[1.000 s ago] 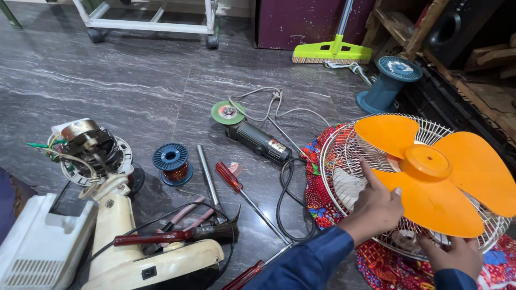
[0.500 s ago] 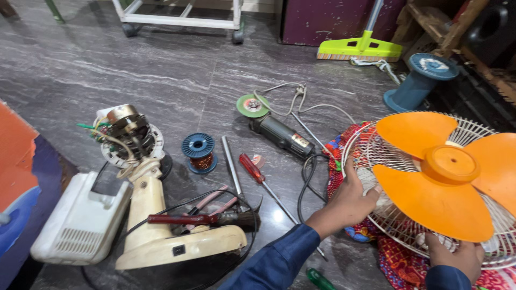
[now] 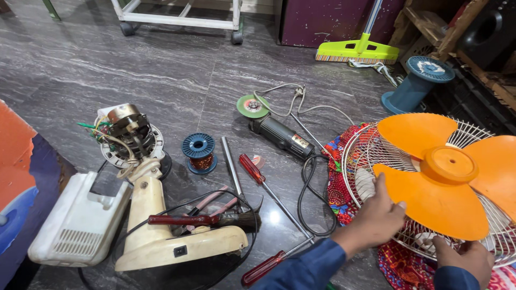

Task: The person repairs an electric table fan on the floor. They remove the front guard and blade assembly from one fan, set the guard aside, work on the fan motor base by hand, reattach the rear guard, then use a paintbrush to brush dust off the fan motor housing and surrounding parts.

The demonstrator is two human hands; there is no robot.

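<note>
Head view: at lower right, the left hand [image 3: 376, 217] is gripping the wire fan guard [image 3: 371, 156] while the right hand [image 3: 466, 259] is clasping its lower rim under the orange blade [image 3: 446, 177].

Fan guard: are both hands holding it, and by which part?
Yes. The left hand grips the white wire fan guard at its near-left rim, and the right hand holds its near bottom rim, under the orange fan blade.
</note>
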